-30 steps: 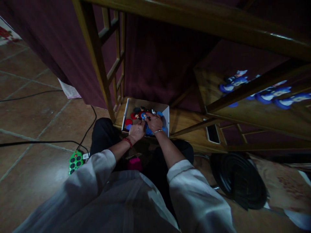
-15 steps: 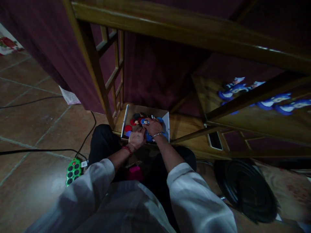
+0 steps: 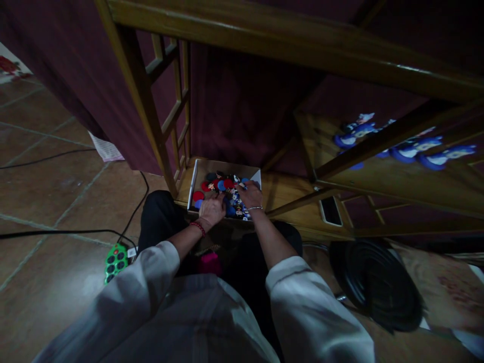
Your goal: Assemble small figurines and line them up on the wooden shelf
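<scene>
An open white-walled box (image 3: 193,182) holds several flat round pieces and many small figure-shaped pieces. My left hand (image 3: 212,209) is inside its near left part, fingers curled in; what they hold is too small to make out. A blue disc (image 3: 222,185) lies just beyond those fingertips, beside red pieces (image 3: 229,183). My right hand (image 3: 250,195) is over the right part of the box, fingers bent and drawn together at the pile of blue-and-white figures (image 3: 236,198). Anything between its fingertips is hidden. A red disc (image 3: 198,195) lies near the left wall.
The box stands on a low wooden shelf (image 3: 282,194) inside a wooden frame (image 3: 145,101). On the right, blue-and-white figures (image 3: 416,147) stand on a board near a phone-like object (image 3: 331,210). A green power strip (image 3: 115,263) and cables lie on the tiled floor; a black round object (image 3: 374,282) is at right.
My right hand has moved right, away from my left hand, uncovering the small blue-and-white figures. My left hand stays nearly in place. The view has shifted slightly.
</scene>
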Motion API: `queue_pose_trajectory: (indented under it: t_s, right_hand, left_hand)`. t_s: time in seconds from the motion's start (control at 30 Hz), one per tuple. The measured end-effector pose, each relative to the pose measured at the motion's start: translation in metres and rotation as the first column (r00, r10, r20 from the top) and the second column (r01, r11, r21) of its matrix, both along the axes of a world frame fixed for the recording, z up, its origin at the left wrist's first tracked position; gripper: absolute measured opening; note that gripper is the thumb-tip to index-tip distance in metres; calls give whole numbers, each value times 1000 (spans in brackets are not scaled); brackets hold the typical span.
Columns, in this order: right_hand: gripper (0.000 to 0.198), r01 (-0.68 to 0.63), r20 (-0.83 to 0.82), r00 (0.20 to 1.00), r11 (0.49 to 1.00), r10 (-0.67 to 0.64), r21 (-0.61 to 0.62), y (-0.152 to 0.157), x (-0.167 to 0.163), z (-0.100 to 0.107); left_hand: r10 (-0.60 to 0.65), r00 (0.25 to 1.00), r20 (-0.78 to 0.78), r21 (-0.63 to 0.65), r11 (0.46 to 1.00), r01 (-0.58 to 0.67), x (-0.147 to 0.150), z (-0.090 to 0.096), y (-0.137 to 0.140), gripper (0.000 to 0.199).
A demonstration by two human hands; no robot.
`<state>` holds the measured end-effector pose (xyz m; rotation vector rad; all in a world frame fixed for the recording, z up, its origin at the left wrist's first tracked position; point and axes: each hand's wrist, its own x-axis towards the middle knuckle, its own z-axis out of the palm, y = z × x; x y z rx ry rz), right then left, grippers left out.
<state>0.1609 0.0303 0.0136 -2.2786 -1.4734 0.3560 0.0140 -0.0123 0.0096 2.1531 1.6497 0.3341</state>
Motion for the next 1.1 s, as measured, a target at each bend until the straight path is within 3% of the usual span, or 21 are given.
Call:
queue_pose_trajectory:
  t_s: [0.37,0.57,0.73,0.9,1.1]
  right_hand:
    - [22,-57,95,994,998,59,-25,-7,-4,0]
    - [29,-73,178,980,991,93,-113,-10,-5,5]
    - [33,-131,264,954,989,143,-63,-6,-4,4]
    - [35,-273,226,938,962,264,8,6,-1,-3]
    - [37,-361,179,911,928,372,-92,17,0,-15]
  left_hand:
    - [21,995,-99,27,999,-19,2,-3,4,38]
    - [27,995,-101,32,999,-24,2,-4,4,40]
    - [15,994,-104,27,1000,-13,3,-4,3,39]
    - [6,995,-102,30,1000,-3,3,-3,3,39]
    - [-4,996,-88,33,999,7,2,-6,4,40]
